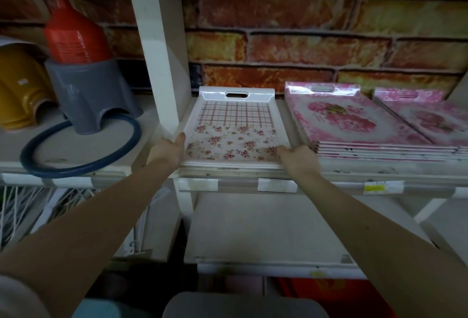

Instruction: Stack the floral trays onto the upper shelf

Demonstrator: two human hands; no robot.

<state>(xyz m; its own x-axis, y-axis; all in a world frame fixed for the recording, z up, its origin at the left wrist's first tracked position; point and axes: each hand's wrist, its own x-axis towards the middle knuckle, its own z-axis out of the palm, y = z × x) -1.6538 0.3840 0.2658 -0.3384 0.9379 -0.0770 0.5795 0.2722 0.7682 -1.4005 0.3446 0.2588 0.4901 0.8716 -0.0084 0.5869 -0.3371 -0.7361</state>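
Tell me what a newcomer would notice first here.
The checked floral tray, centre of the upper shelf, gripped at its near corners by the left hand and right hand. Right of it lies a stack of pink rose trays; far left, a red cone stands in a grey holder.

Fingers of the left hand (166, 151) and right hand (300, 156) are hidden under the near corners of the white rectangular tray with checked and floral print (233, 127); only thumbs show. The left edge cuts off the yellow rounded plastic container (17, 89); the right edge cuts off the far-right stack of pink floral trays (430, 120). The yellow shelf-edge label (377, 187) is illegible.
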